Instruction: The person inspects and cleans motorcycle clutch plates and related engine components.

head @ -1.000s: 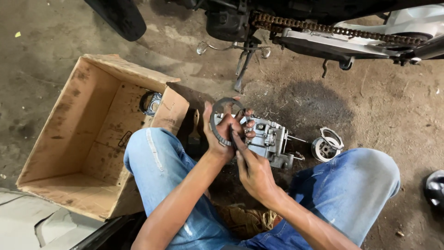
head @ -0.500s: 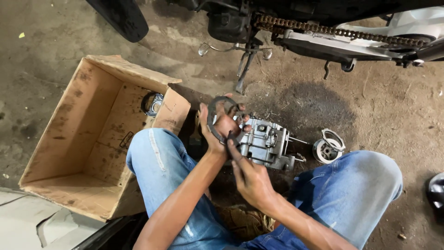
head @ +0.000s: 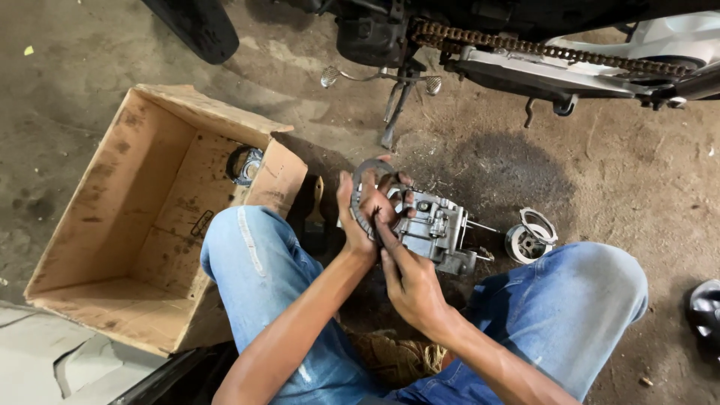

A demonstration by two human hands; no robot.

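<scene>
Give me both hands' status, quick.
Left hand: closed on the grey metal engine part and the thin ring-shaped gasket.
Right hand: fingers pinched against the same part; whether it holds anything cannot be told.

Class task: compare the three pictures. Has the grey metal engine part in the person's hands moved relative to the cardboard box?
No clear move. The grey metal engine part sits right of the cardboard box corner throughout; only the view drifts slightly.
</scene>
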